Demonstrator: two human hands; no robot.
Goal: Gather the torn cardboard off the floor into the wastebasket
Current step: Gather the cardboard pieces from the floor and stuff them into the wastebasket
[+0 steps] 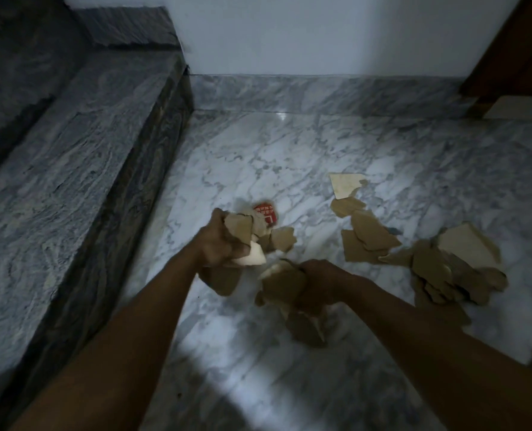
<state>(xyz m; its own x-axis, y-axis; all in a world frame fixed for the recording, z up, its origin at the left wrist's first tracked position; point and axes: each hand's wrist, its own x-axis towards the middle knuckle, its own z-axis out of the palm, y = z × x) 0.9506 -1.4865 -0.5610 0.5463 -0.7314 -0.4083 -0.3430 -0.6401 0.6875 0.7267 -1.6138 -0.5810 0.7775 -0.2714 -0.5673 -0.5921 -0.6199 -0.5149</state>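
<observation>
My left hand (219, 244) grips a bunch of torn brown cardboard pieces (243, 231), one with a red printed patch (266, 213), above the marble floor. My right hand (316, 284) grips another clump of cardboard scraps (282, 283), and more brown pieces (306, 329) hang or lie below it. Loose torn pieces lie on the floor to the right: a pale piece (345, 185), a brown stack (367, 241) and a larger heap (454, 269). No wastebasket is in view.
A grey stone step (81, 169) rises along the left. A white wall with a marble skirting (320, 91) closes the far side. A dark wooden door frame (513, 51) stands at the far right. The white marble floor (258, 157) is shiny.
</observation>
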